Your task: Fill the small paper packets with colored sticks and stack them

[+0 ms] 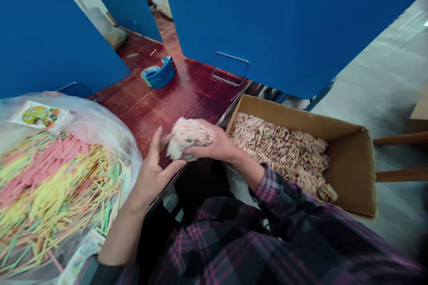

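A thick bundle of small folded packets (192, 136), pale and blurred, is held over the near edge of the dark red table (200, 98). My right hand (217, 142) is wrapped round its right side. Beside its left side, my left hand (158, 167) has thumb and fingers spread apart, the thumb close to the bundle's lower edge. A cardboard box (347, 164) at the right holds rows of similar packets (281, 147). At the left, a clear plastic bag (129, 142) is full of pink, yellow and green thin sticks (56, 178), with a printed packet (40, 116) on top.
A blue tape roll in its dispenser (158, 73) lies on the table behind the hands. Tall blue panels (261, 18) with wire handles stand along the far side. Wooden legs (401, 174) are beyond the box.
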Available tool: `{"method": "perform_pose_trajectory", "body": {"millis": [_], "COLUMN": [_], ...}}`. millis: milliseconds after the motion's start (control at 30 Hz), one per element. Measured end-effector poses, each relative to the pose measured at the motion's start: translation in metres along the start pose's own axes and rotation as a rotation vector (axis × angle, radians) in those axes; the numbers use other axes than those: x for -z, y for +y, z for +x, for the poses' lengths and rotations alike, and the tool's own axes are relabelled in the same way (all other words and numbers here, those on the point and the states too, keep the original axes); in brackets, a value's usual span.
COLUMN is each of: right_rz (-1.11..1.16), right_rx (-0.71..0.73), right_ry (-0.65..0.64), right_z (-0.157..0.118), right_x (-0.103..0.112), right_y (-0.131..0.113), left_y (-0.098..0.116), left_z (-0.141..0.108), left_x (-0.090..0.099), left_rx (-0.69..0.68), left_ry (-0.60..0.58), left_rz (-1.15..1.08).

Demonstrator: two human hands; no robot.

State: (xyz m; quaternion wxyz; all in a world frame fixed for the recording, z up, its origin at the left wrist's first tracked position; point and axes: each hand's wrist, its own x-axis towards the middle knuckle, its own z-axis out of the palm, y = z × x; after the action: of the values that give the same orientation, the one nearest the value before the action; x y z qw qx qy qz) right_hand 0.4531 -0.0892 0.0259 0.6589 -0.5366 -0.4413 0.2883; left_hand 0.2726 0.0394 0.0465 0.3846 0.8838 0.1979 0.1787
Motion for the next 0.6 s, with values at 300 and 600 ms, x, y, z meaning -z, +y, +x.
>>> {"method": "perform_pose_trajectory", "body": {"millis": [300,600], "right_rz": [-0.732,-1.041], "right_rx": [-0.330,-0.605], "right_ry": [0.188,-0.114], "right_z": [-0.072,-0.050], "right_x": [0.164,0.191], "right_y": [0.062,0.158], "left_y": [-0.017,-0.037], "left_z": [-0.043,-0.082], "left_x": [0.002,-0.002], "left_rx": [0.000,-0.083], "left_ry": [0.016,0.060], "left_rz": [0.258,0.378]}}
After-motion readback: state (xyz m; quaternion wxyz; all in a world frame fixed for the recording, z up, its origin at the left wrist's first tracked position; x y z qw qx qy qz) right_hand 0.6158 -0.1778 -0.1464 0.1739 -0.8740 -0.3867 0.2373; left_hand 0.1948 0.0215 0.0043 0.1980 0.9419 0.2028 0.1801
